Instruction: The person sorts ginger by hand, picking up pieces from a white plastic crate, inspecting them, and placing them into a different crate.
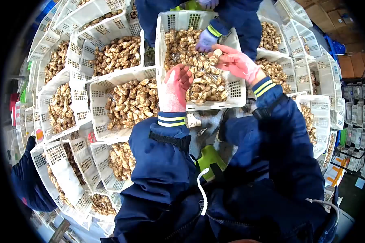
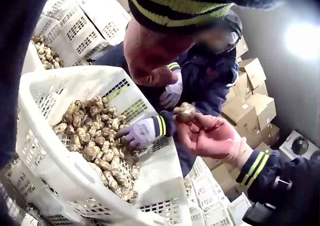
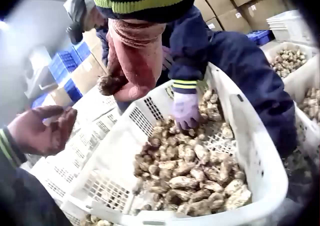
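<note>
My right hand (image 1: pixel 237 62), in a pink glove, pinches one knobbly brown-and-cream piece, which looks like a tuber (image 1: pixel 217 52), above the right side of a white crate (image 1: pixel 237 91). In the right wrist view the tuber (image 3: pixel 106 85) shows at the fingertips. My left hand (image 1: pixel 177 85), also pink-gloved, is over the crate's near left rim with loosely curled fingers and nothing in them; in the right wrist view its palm (image 3: pixel 45 133) faces up. Many similar tubers (image 1: pixel 207 83) lie heaped in the crate. Another person's purple-gloved hand (image 1: pixel 207 39) reaches onto the heap.
More white crates of tubers stand close on the left, such as one crate (image 1: pixel 99 97), and on the right, such as another crate (image 1: pixel 318 109). The other person sits across from me. Cardboard boxes (image 2: pixel 257 108) are stacked behind. A green object (image 1: pixel 211 160) lies below my arms.
</note>
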`<act>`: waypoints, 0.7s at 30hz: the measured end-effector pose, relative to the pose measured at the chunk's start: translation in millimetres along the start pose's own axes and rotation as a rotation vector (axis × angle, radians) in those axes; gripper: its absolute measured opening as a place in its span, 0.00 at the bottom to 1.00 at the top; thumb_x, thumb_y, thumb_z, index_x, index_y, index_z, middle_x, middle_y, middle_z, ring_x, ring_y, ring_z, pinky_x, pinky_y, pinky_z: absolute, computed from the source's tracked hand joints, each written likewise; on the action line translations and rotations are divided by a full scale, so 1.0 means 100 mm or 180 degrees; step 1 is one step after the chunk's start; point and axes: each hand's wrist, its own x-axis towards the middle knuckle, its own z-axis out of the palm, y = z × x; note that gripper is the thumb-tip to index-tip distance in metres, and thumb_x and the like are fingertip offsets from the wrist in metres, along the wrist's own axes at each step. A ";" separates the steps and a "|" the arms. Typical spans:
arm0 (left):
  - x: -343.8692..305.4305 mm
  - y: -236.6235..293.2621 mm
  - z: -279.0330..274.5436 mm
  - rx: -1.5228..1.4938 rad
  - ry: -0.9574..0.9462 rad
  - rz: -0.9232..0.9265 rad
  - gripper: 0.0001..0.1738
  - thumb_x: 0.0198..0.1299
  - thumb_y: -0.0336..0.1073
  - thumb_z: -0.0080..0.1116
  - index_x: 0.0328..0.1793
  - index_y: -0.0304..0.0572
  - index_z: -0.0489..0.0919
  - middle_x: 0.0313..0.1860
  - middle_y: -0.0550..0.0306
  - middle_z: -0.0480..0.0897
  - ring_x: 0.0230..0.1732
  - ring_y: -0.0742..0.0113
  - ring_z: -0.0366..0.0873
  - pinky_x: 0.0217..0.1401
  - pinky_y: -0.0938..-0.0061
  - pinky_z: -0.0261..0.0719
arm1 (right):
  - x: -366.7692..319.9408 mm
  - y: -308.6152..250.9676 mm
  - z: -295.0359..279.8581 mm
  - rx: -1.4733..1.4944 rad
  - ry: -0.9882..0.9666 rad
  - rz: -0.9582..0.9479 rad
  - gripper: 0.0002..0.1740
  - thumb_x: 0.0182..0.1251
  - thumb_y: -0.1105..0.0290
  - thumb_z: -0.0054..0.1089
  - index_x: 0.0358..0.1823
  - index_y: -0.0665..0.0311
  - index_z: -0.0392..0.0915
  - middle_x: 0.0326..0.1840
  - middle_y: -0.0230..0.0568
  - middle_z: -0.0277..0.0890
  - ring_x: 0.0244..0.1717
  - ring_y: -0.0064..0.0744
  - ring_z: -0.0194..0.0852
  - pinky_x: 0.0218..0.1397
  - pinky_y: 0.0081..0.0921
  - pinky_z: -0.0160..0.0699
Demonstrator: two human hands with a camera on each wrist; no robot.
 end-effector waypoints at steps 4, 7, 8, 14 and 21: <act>0.02 -0.02 -0.02 0.0048 -0.0148 -0.0107 0.17 0.63 0.41 0.49 0.52 0.37 0.70 0.45 0.52 0.76 0.43 0.64 0.75 0.45 0.71 0.76 | -0.28 -0.03 0.40 0.0556 -0.0247 -0.0461 0.27 0.66 0.77 0.43 0.67 0.65 0.53 0.61 0.48 0.64 0.56 0.30 0.67 0.61 0.35 0.64; 0.03 -0.01 -0.04 0.0015 -0.0127 -0.0187 0.18 0.62 0.41 0.50 0.53 0.36 0.70 0.45 0.51 0.77 0.42 0.63 0.76 0.44 0.71 0.76 | -0.47 -0.08 0.63 -0.0060 -0.0059 -0.0523 0.24 0.65 0.78 0.42 0.64 0.67 0.58 0.57 0.47 0.68 0.53 0.28 0.70 0.56 0.24 0.67; 0.03 0.01 -0.06 -0.0059 -0.0146 -0.0184 0.18 0.62 0.40 0.50 0.53 0.36 0.70 0.45 0.50 0.77 0.41 0.62 0.76 0.43 0.71 0.76 | -0.58 -0.18 0.68 -0.0257 0.0032 -0.0517 0.24 0.65 0.79 0.42 0.63 0.68 0.60 0.56 0.47 0.69 0.51 0.29 0.71 0.54 0.21 0.68; 0.14 -0.07 -0.12 -0.0010 -0.0173 -0.0226 0.16 0.60 0.41 0.53 0.50 0.39 0.73 0.44 0.54 0.78 0.41 0.65 0.77 0.42 0.72 0.76 | -1.26 -0.36 0.38 0.0253 0.0622 -0.0913 0.25 0.63 0.80 0.43 0.63 0.72 0.58 0.54 0.53 0.70 0.53 0.45 0.72 0.58 0.35 0.70; 0.06 -0.04 -0.08 0.0289 -0.0163 -0.0308 0.19 0.62 0.41 0.51 0.53 0.35 0.71 0.45 0.51 0.77 0.39 0.65 0.77 0.42 0.73 0.79 | -1.50 -0.10 0.07 0.2292 0.0516 -0.0793 0.17 0.69 0.71 0.42 0.53 0.76 0.64 0.54 0.54 0.68 0.59 0.48 0.64 0.66 0.37 0.62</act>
